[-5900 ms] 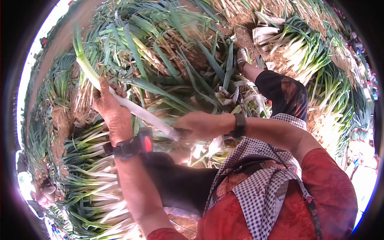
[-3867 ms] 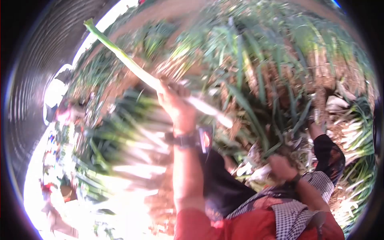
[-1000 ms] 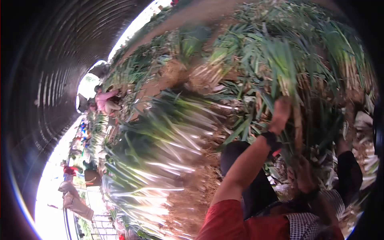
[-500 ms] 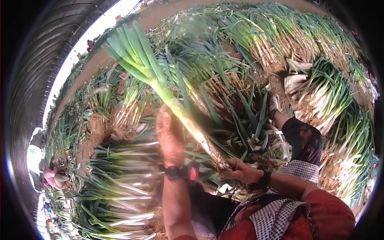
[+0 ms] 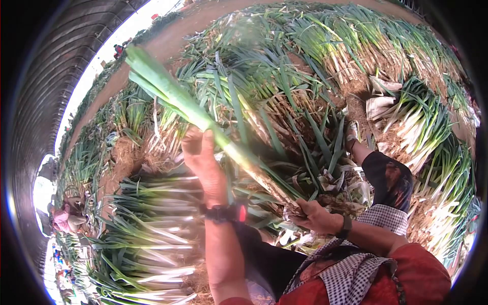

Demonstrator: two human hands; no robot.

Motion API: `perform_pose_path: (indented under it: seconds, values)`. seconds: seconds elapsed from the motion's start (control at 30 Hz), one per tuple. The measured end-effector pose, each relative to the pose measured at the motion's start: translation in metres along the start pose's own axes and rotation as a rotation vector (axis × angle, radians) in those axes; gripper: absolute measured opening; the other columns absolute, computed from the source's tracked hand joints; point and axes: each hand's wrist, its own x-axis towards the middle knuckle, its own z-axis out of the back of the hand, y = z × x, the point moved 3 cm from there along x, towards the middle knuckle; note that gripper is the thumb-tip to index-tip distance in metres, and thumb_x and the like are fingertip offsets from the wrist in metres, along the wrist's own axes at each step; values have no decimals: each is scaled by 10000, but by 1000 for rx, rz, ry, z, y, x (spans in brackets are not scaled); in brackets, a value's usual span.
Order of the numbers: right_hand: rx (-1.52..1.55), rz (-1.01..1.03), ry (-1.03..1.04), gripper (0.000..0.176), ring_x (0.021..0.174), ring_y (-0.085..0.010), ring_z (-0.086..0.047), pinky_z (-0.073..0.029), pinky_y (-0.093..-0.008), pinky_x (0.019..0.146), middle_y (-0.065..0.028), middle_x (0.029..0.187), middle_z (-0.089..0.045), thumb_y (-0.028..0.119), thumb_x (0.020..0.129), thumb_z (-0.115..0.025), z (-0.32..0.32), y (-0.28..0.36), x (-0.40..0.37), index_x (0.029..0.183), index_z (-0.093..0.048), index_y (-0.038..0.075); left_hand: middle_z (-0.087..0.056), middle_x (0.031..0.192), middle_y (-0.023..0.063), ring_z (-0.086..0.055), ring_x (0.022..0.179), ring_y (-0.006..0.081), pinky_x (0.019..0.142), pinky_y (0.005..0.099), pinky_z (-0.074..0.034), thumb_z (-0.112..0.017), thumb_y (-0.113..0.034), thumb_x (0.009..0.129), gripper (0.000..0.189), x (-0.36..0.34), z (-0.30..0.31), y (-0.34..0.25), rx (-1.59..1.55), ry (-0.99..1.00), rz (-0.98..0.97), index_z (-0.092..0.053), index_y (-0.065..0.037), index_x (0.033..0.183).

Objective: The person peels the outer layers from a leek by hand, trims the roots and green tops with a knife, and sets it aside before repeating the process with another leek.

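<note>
A long leek (image 5: pixel 244 157) lies diagonally in front of me, its green leaves at the upper left and its brownish root end at the lower right. My right hand (image 5: pixel 317 217) grips the root end. My left hand (image 5: pixel 203 161), with a dark band on the wrist, is beside the upper stalk, thumb against its edge and fingers curled. What those fingers hold, if anything, is hidden. Below my left hand, a row of trimmed leeks (image 5: pixel 152 239) with white stems lies on the ground.
Piles of untrimmed leeks (image 5: pixel 335 51) spread across the back. More leeks with white stems (image 5: pixel 422 122) lie at the right, near a pale cloth (image 5: pixel 378 107). My bent leg (image 5: pixel 389 178) is at the right. Another person (image 5: pixel 68 218) is at the far left.
My left hand has moved slightly up and left, its thumb now against the stalk. The leek's leaves have closed together, and its root end has shifted a little right with my right hand.
</note>
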Motion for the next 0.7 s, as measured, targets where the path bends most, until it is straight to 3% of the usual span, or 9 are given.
perform_pose_path:
  seconds: [0.03,0.13,0.17,0.27,0.4,0.43,0.53,0.67,0.7]
  values:
    - [-33,31,-37,291,602,-359,-580,-442,-390,549,-208,684,-539,143,861,-712,-2,-2,-1,953,-474,2,-626,980,23,-594,884,126,830,292,-494,-752,-27,827,248,-4,-7,-6,37,-15,-44,-570,-74,988]
    - [21,76,-52,284,575,-281,-593,-450,-364,533,-134,688,-569,142,878,-693,-3,6,1,1009,-482,3,-614,965,14,-580,847,122,830,292,-482,-754,-8,815,278,6,1,1,90,6,-11,-554,-87,991]
    - [424,-297,126,286,594,-173,-588,-456,-324,530,-45,719,-581,136,904,-660,-5,6,0,1089,-485,5,-617,948,13,-584,849,120,830,290,-484,-750,-10,818,264,4,3,2,53,48,15,-562,-87,986]
    - [638,-399,447,285,628,-98,-544,-451,-277,555,9,729,-559,125,924,-627,-1,19,4,1146,-492,8,-633,928,13,-597,863,115,834,284,-488,-742,-19,828,220,0,-4,-4,52,137,24,-585,-81,970]
    - [277,23,80,297,597,-128,-502,-427,-316,539,-101,662,-499,98,903,-649,-9,9,1,1145,-499,12,-659,954,22,-609,882,109,843,276,-489,-736,-30,837,179,-5,-15,-7,33,190,60,-605,-69,951]
    - [220,3,90,311,597,-228,-570,-436,-364,548,-170,682,-496,83,886,-660,-9,0,-4,1131,-481,14,-669,992,32,-614,897,110,846,272,-488,-731,-30,841,174,-6,-14,-3,60,103,38,-609,-69,959]
    - [62,130,-213,261,510,-199,-440,-371,-335,499,-61,613,-436,-42,859,-602,-5,-10,2,1057,-450,34,-670,997,34,-619,908,113,852,273,-491,-729,-32,842,184,-5,-17,2,101,151,-38,-611,-72,978]
    - [-128,54,-356,174,504,-247,-487,-401,-363,509,-58,582,-423,-5,878,-578,9,-22,13,982,-444,33,-658,1051,60,-634,963,168,919,376,-526,-733,-57,848,242,-7,-13,27,-11,97,65,-598,-61,1049]
    - [-11,-114,-267,248,651,-421,-541,-428,-421,561,-194,712,-519,33,831,-655,12,-28,16,969,-450,21,-646,1094,82,-635,999,199,947,429,-527,-724,-62,857,295,-11,-17,30,-18,115,85,-576,-56,1112]
